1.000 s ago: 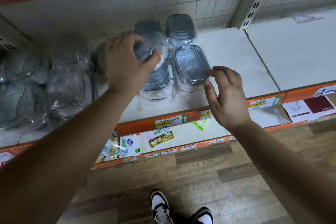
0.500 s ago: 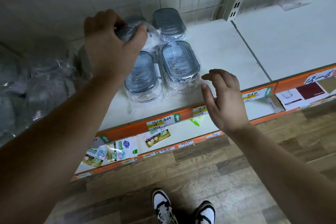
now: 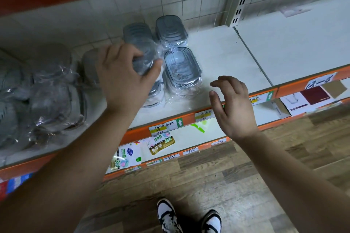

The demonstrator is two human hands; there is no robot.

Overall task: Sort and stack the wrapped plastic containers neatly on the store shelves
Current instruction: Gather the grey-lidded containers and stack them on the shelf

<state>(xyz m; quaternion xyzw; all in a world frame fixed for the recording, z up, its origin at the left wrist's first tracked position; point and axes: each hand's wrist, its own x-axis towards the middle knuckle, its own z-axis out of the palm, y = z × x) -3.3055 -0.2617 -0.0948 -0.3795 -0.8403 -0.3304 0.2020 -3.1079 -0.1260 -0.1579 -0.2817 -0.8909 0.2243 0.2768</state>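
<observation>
My left hand [image 3: 128, 77] has its fingers [image 3: 130, 53] curled round a wrapped container [image 3: 145, 58], just above the front-left stack [image 3: 154, 98] on the shelf [image 3: 227, 53]. My right hand [image 3: 234, 104] hovers loose, holding nothing. I should lower it squarely, flush with the neighbouring stack [image 3: 182, 70].

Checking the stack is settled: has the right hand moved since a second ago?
Yes. The right hand has drawn back from the front container, toward the shelf edge.

Clear wrapped containers [image 3: 181, 66], grey lids, upright in two rows; fifth container [image 3: 146, 60] askew over left row; blurred pile [image 3: 47, 91] far left.
</observation>
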